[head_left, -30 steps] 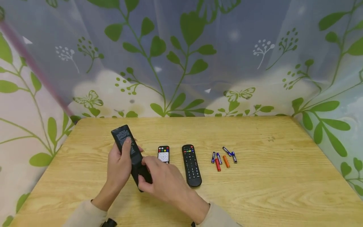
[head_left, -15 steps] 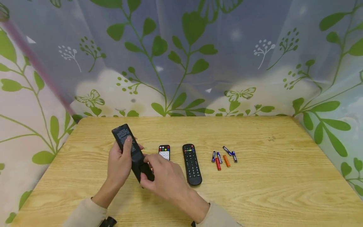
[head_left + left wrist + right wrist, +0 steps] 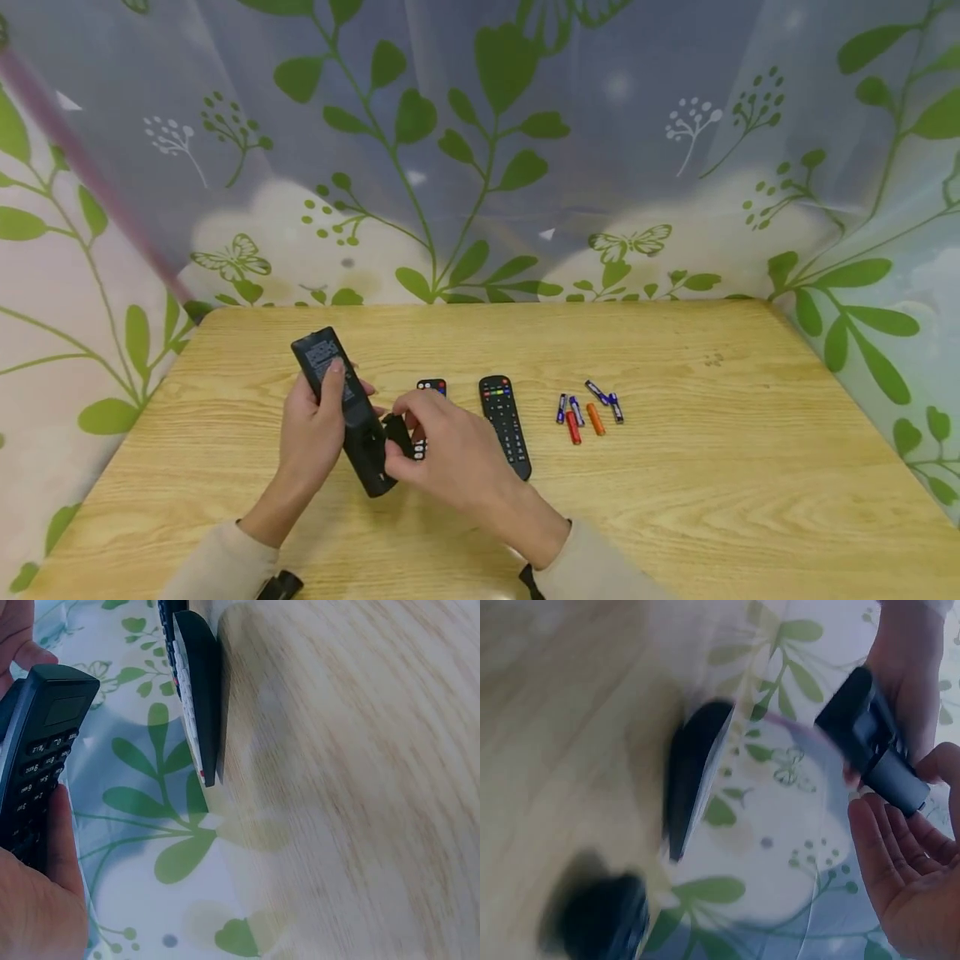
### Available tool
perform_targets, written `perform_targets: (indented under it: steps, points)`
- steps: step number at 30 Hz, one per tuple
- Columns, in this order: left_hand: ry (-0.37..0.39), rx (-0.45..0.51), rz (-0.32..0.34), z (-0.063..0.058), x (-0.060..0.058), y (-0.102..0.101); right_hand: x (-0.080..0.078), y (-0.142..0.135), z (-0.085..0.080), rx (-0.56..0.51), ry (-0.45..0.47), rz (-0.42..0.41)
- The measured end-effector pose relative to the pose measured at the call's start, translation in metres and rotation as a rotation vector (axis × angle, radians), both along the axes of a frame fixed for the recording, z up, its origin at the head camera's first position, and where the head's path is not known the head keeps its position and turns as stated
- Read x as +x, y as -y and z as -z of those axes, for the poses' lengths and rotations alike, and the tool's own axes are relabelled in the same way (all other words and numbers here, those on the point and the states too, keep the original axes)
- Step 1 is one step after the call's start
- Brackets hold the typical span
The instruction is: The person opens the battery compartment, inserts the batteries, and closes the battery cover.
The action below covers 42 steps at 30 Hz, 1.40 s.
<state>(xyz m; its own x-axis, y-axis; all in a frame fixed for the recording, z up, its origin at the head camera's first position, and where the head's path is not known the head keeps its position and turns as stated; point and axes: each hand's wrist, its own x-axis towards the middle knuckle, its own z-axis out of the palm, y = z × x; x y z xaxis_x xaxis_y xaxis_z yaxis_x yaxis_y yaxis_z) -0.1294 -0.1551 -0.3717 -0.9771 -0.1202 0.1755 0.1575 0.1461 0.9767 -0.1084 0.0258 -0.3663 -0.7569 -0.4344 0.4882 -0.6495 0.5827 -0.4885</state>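
A black remote control (image 3: 357,410) is held above the table in my left hand (image 3: 311,429), its labelled back facing up and the thumb lying along it. At its lower end the battery compartment is uncovered. My right hand (image 3: 457,450) pinches the black battery cover (image 3: 399,434) between thumb and fingers, right beside the compartment. The right wrist view shows this battery cover (image 3: 897,782) angled away from the remote control (image 3: 855,724). In the left wrist view, the keypad side of the remote control (image 3: 37,761) is visible.
A small remote with a white panel (image 3: 432,385) lies partly hidden behind my right hand. Right of it lies a longer black remote (image 3: 501,412). Several blue batteries (image 3: 576,411), a red battery (image 3: 573,428) and an orange battery (image 3: 596,419) lie farther right on the wooden table (image 3: 712,467).
The battery cover has come off the back of the remote control, and my right hand has drawn it slightly to the right. My left hand keeps its hold on the remote.
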Motion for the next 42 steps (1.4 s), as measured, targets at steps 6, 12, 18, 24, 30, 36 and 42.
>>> perform_targets:
  steps: [6,12,18,24,30,36,42]
  points:
    - [0.018,0.001,-0.012,0.002,0.002,0.005,-0.014,-0.024,-0.002,0.035,-0.057,0.055]
    - [0.026,-0.014,-0.028,0.004,0.002,0.007,-0.028,-0.056,-0.007,0.061,-0.057,0.128]
    - [0.021,-0.014,-0.019,0.004,0.001,0.006,-0.038,-0.097,-0.010,0.078,0.005,0.231]
    - [0.015,-0.037,-0.013,0.001,0.000,0.007,-0.053,-0.146,-0.011,0.126,0.114,0.337]
    - [0.019,-0.056,0.001,-0.002,-0.002,0.007,-0.065,-0.196,-0.011,0.162,0.181,0.429]
    - [0.026,-0.067,-0.016,-0.002,-0.003,0.008,-0.072,-0.241,-0.006,0.272,0.339,0.488]
    - [0.016,-0.033,-0.009,0.000,-0.003,0.009,-0.077,-0.271,0.008,0.372,0.458,0.495]
